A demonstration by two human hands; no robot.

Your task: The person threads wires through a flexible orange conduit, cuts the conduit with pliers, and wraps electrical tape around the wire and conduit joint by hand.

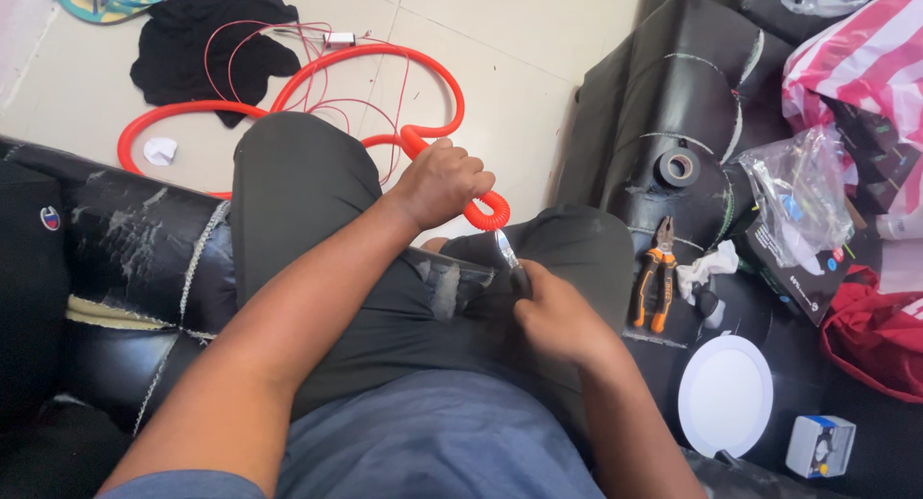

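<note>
We are gripping the bent end of the orange corrugated conduit (pixel 478 206) in our left hand (pixel 440 182), fingers fully wrapped around it, holding it over our lap between the knees; bracing it there seems to be keeping the loop steady and close to the blade. Our right hand (pixel 558 316) is closed around the dark handle of a small knife (pixel 510 254), its silvery blade pointing up and touching or nearly touching the underside of the conduit's curl — we cannot tell which. The conduit is looking flexible and ribbed, bright orange-red, its length trailing behind our knee onto the tiled floor (pixel 519 66), where it is looping among thin red wires (pixel 317 100) beside a black cloth (pixel 207 42). On the black sofa (pixel 673 105) to our right, orange-handled pliers (pixel 654 278) and a roll of black tape (pixel 679 166) are lying within easy reach, likely set there for that reason.
</note>
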